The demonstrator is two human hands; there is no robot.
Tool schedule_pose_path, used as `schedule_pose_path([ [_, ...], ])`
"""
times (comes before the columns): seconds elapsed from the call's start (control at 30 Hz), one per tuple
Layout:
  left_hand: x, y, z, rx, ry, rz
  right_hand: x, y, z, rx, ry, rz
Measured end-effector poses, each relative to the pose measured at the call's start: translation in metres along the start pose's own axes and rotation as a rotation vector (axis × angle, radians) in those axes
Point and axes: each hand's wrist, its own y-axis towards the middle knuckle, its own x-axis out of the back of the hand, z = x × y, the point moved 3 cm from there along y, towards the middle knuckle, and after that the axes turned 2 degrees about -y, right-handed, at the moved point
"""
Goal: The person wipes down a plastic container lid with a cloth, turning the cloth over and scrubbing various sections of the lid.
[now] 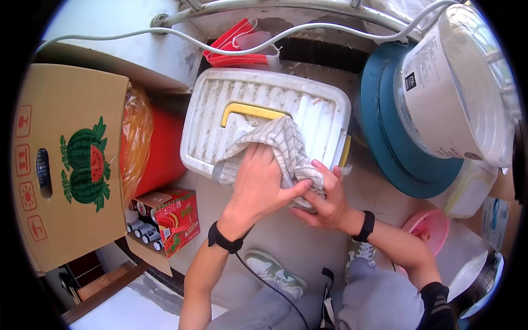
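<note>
A white storage box lid, ribbed and marked with dirt, lies below my hands. It has a yellow handle across its middle and a yellow latch on the right side. A grey-white striped cloth is bunched over the lid's near part. My left hand grips the cloth from above, its fingertips hidden in the folds. My right hand pinches the cloth's bunched right end between thumb and fingers, close beside the left thumb.
A watermelon carton and a red box of cans stand left. On the right are a teal round lid, a large clear-wrapped tub and a pink basin. A white cable crosses the top by a red bag.
</note>
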Motion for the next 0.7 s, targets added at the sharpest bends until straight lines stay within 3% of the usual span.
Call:
schedule_pose_path([
  [0.3, -0.003, -0.009, 0.012, -0.142, 0.048, 0.038, 0.001, 0.004, 0.001, 0.005, 0.006, -0.036],
  [0.4, -0.011, -0.001, 0.018, -0.017, 0.087, 0.057, 0.001, 0.006, -0.001, 0.019, 0.0, -0.047],
  [0.7, -0.012, 0.003, 0.014, 0.039, 0.046, -0.032, 0.032, 0.026, 0.012, -0.081, 0.043, 0.082],
])
